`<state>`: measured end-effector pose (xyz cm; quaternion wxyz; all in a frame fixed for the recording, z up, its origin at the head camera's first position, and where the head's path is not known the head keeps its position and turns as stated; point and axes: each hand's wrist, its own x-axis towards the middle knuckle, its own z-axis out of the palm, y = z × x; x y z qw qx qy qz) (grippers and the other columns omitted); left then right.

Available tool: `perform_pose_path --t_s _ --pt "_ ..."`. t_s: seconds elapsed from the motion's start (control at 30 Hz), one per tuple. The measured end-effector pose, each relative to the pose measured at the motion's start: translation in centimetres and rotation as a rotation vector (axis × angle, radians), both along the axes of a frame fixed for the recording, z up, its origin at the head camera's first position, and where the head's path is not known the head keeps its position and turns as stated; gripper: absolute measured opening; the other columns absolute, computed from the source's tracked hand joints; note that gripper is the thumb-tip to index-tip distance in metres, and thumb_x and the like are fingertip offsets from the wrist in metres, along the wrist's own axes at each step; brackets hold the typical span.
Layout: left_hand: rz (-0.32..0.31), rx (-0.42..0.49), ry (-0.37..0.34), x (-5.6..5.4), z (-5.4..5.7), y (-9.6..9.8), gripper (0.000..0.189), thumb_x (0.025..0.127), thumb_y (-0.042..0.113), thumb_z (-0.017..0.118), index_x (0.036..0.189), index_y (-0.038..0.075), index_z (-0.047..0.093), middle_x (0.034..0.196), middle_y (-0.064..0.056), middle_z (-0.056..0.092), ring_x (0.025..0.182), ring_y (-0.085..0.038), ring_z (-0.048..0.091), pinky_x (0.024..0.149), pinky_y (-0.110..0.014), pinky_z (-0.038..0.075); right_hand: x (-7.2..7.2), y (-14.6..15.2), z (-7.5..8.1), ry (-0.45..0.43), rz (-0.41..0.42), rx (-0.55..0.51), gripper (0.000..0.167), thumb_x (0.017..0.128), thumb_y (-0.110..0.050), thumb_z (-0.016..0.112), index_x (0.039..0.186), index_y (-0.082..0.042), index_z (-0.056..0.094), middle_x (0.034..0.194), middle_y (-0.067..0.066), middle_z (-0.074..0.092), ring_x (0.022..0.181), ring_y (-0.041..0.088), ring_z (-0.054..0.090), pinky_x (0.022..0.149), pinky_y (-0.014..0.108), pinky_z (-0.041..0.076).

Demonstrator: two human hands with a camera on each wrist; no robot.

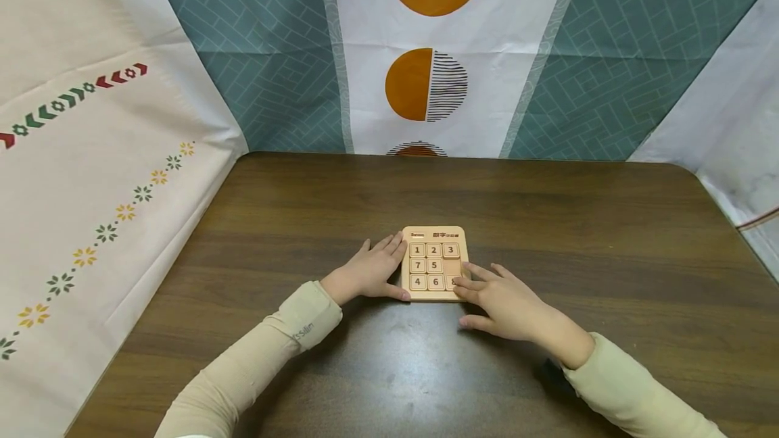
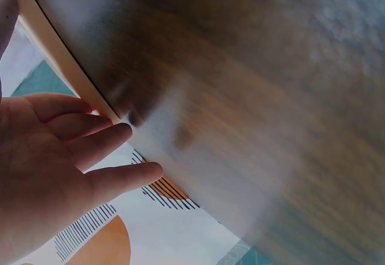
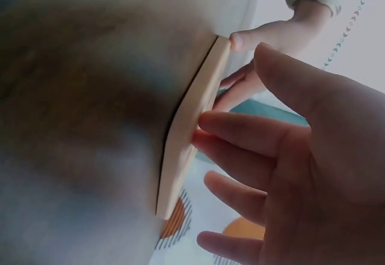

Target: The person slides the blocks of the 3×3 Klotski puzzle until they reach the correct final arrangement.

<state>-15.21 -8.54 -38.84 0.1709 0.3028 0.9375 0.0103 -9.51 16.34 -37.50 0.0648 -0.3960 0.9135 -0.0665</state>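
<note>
A light wooden number slide puzzle (image 1: 432, 296) lies flat on the dark table. Its top row reads 1, 2, 3; the middle row has 7, 5 and a vacant slot (image 1: 452, 267) at the right; the bottom row has 4, 6 and a partly covered tile (image 1: 450, 281), apparently 8. Along the puzzle's left side rests my left hand (image 1: 373, 270), fingers extended toward the far corner and thumb at the near corner. My right hand (image 1: 502, 303) reaches in from the right with extended fingers, its fingertips on the covered tile and at the right rim. In the right wrist view, two fingertips meet the frame (image 3: 186, 127).
The brown wooden table (image 1: 578, 235) extends around the puzzle on all sides. Behind it hangs a teal and white cloth (image 1: 274, 53) with orange circles. A cream patterned cloth (image 1: 73, 188) hangs at the left, and a pale cloth (image 1: 742, 120) at the right.
</note>
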Motion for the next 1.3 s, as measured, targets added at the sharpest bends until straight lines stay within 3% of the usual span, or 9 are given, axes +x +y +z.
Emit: perform_pose_path --t_s 0.23,0.4,1.3 --pt "0.0 0.007 0.002 0.0 -0.1 -0.1 0.103 0.074 0.063 0.059 0.144 -0.001 0.019 0.15 -0.016 0.012 0.136 -0.029 0.016 0.101 -0.057 0.02 -1.8 -0.8 0.0 0.071 -0.002 -0.019 0.055 0.084 -0.04 0.061 0.126 -0.006 0.056 0.13 0.009 0.052 0.128 0.033 0.034 0.094 0.059 0.03" --pt "-0.001 0.005 -0.002 0.0 -0.2 0.0 0.103 0.075 0.063 0.058 0.144 -0.001 0.018 0.15 -0.016 0.012 0.136 -0.029 0.016 0.101 -0.057 0.021 -3.0 -1.8 -0.3 0.033 0.017 0.001 0.06 0.085 -0.044 0.059 0.131 -0.006 0.051 0.136 0.008 0.046 0.131 0.031 0.029 0.096 0.06 0.026" --pt "0.004 0.002 -0.009 0.0 -0.1 0.0 0.102 0.075 0.063 0.058 0.144 -0.001 0.018 0.15 -0.016 0.011 0.136 -0.028 0.016 0.101 -0.057 0.021 -3.1 -2.0 -0.6 0.031 0.022 -0.01 0.06 0.085 -0.045 0.058 0.13 -0.007 0.051 0.135 0.007 0.047 0.131 0.031 0.03 0.096 0.061 0.025"
